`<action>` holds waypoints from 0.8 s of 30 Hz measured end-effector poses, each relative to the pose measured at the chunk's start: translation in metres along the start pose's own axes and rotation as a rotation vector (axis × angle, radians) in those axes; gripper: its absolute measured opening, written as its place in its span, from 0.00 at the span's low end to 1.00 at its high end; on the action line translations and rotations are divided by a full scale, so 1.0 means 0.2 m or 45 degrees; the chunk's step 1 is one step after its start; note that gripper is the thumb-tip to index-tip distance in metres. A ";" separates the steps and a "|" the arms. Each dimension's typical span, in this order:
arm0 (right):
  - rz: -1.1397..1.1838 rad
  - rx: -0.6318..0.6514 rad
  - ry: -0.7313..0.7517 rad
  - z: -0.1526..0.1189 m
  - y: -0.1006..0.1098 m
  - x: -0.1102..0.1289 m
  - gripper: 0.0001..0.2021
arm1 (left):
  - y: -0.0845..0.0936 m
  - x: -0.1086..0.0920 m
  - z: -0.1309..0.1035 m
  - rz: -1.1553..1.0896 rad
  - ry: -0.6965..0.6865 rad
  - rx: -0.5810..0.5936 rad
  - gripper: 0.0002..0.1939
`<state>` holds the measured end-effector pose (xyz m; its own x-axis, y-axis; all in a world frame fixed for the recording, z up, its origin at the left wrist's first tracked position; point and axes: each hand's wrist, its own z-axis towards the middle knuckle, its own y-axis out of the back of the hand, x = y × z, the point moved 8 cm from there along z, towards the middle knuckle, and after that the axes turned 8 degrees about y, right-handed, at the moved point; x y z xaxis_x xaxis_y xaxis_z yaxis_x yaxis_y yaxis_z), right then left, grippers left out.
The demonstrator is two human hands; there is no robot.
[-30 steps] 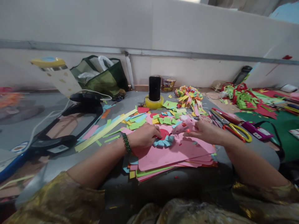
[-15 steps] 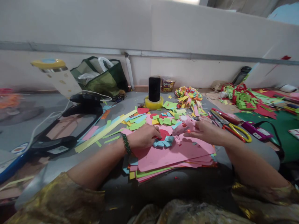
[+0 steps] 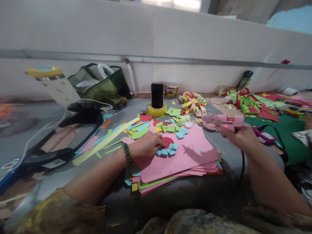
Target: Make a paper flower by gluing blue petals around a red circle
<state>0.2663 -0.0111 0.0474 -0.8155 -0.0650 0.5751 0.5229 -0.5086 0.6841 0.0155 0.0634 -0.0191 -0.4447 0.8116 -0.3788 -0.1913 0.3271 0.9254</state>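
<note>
My left hand (image 3: 149, 144) is closed, its fingertips at the left edge of a red paper circle (image 3: 168, 141). Folded light-blue paper pieces (image 3: 167, 151) curve along the circle's lower rim. Under it lies a stack of pink paper sheets (image 3: 165, 169), with green and orange edges showing below. A pink glue gun (image 3: 227, 120) with a small red light is gripped in my right hand (image 3: 243, 138), raised to the right of the stack and slightly blurred. Green and blue paper squares (image 3: 172, 128) and a white round cap (image 3: 187, 125) lie beyond the circle.
A phone (image 3: 157, 96) stands in a yellow tape roll (image 3: 159, 111) at the back. Beside it are a snack cup (image 3: 171, 91) and a multicoloured paper-strip ball (image 3: 193, 102). Long paper strips (image 3: 107, 141) and a black frame (image 3: 60, 156) lie left; a purple device (image 3: 265, 135) lies right.
My right hand has carried the glue gun away from the blue pieces, to the right and up. My left hand stays at the red circle. The view has shifted slightly.
</note>
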 end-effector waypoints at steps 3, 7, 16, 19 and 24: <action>-0.008 -0.125 -0.211 -0.01 0.09 -0.20 0.24 | 0.00 0.01 0.00 -0.017 0.031 0.007 0.16; -0.146 -0.176 -0.364 -0.04 0.09 -0.41 0.27 | 0.00 0.02 0.00 -0.012 0.075 0.027 0.15; -0.344 0.191 -0.396 -0.05 -0.12 -0.45 0.25 | 0.00 0.02 0.00 -0.040 0.070 0.021 0.17; -0.546 0.361 -0.404 -0.07 -0.10 -0.43 0.22 | 0.00 0.02 0.00 -0.041 0.056 0.003 0.17; -0.702 -0.010 -0.065 -0.15 0.11 -0.18 0.19 | -0.01 0.02 0.00 -0.014 0.070 -0.015 0.16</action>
<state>0.3001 -0.0444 0.0278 -0.9547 0.2545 0.1542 0.0200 -0.4621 0.8866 0.0135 0.0668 -0.0220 -0.4899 0.7801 -0.3891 -0.2068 0.3296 0.9212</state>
